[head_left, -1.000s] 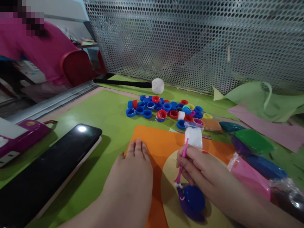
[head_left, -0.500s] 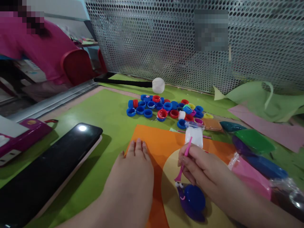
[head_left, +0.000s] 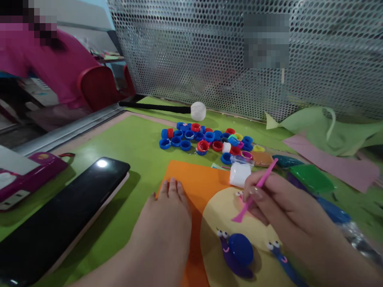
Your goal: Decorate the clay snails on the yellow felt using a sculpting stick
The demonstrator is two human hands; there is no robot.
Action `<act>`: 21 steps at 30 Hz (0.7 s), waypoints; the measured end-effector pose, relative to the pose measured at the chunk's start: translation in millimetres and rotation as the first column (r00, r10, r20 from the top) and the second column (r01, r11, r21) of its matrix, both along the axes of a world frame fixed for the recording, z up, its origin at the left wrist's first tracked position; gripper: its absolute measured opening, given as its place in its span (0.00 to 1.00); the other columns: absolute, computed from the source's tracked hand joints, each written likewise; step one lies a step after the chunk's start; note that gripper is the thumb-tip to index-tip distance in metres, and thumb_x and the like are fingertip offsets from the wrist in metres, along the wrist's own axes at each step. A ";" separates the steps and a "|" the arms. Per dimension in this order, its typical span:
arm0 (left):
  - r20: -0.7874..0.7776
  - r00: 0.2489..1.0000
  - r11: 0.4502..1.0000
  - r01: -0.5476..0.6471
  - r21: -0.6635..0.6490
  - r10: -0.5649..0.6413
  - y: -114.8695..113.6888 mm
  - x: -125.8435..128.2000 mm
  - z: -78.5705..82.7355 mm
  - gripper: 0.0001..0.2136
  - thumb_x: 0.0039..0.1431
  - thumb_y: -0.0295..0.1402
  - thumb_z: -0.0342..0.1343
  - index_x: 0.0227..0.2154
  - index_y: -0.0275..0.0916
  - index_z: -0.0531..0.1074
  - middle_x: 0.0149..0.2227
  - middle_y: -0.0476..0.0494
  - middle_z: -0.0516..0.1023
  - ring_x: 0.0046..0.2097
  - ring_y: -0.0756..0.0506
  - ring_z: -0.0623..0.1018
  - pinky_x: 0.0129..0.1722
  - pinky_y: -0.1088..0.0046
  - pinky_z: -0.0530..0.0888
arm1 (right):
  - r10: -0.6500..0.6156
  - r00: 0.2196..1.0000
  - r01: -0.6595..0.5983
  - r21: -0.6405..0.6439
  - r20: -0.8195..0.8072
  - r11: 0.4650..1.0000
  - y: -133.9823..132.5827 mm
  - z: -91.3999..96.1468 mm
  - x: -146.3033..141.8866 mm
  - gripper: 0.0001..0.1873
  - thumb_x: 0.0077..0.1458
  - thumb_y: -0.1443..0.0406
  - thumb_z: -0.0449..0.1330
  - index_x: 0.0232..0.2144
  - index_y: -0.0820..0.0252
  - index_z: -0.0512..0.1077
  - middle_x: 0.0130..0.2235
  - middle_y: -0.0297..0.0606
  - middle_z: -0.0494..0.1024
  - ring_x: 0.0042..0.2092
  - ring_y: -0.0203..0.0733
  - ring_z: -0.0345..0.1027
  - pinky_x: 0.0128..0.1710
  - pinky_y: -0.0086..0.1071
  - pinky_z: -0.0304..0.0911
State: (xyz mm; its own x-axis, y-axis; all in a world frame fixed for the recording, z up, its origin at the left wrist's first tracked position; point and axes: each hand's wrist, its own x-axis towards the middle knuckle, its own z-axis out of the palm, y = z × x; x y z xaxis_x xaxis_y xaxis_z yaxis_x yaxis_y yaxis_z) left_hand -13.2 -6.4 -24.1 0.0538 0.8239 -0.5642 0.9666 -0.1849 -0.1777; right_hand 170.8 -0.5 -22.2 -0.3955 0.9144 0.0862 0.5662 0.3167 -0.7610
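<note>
My left hand (head_left: 171,215) lies flat with fingers stretched out on the orange sheet (head_left: 194,175) and its edge. Between the fingers of my right hand (head_left: 275,203) is a pink plastic modelling tool (head_left: 261,181), its flared end pointing down left above the pale yellow round paper (head_left: 215,207). Below that end, a purple clay snail (head_left: 229,255) with white eyes, a pink smile and a blue bottle-cap shell (head_left: 241,250) sits on the yellow paper. A blue clay figure (head_left: 283,259) with eyes lies to its right. Another figure's pink head (head_left: 240,196) is partly hidden behind my right hand.
Many coloured bottle caps (head_left: 185,145) are heaped behind the orange sheet, near a white clay packet (head_left: 240,174). Other clay packets (head_left: 312,178) lie at right. A black phone-like device (head_left: 68,215) stands left. A perforated metal panel (head_left: 191,52) borders the back; a person in pink (head_left: 60,59) sits beyond.
My right hand has moved right and up, taking the pink tool away from the purple snail's eyes. The blue figure and pink head have come into view. My left hand stays in place.
</note>
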 end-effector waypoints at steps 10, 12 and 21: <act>0.046 0.993 0.983 0.098 0.153 -0.106 -0.3 -7.7 -0.2 0.23 0.58 0.23 0.42 0.56 0.16 0.55 0.59 0.19 0.54 0.60 0.34 0.58 0.55 0.59 0.65 | -0.310 0.885 0.146 0.424 0.348 0.894 -8.5 39.3 54.2 0.17 0.64 0.59 0.38 0.25 0.55 0.58 0.26 0.35 0.68 0.27 0.41 0.63 0.27 0.35 0.59; 0.060 0.990 0.973 0.114 0.201 -0.128 -0.4 -11.4 -0.8 0.23 0.57 0.26 0.42 0.55 0.16 0.58 0.57 0.18 0.58 0.59 0.34 0.62 0.54 0.59 0.67 | -0.384 0.829 0.198 0.430 0.406 0.881 -10.6 30.2 68.8 0.14 0.62 0.61 0.39 0.25 0.54 0.55 0.21 0.33 0.64 0.21 0.40 0.59 0.21 0.34 0.54; 0.165 0.963 0.895 0.124 0.429 -0.212 -4.6 -18.5 -5.5 0.16 0.53 0.27 0.40 0.30 0.32 0.75 0.37 0.30 0.78 0.32 0.41 0.80 0.27 0.69 0.74 | -0.609 0.529 0.370 0.485 0.591 0.793 -35.6 -8.7 115.5 0.14 0.56 0.54 0.52 0.29 0.60 0.62 0.31 0.50 0.70 0.35 0.57 0.67 0.27 0.38 0.57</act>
State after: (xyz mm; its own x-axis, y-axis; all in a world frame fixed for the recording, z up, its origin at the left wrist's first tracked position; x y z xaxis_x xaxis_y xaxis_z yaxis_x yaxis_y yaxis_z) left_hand -31.7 -11.0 -29.6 0.2882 0.9474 -0.1391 0.9506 -0.3005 -0.0778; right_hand 286.3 -36.1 -31.0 0.0631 0.9622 0.2650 0.9979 -0.0649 -0.0022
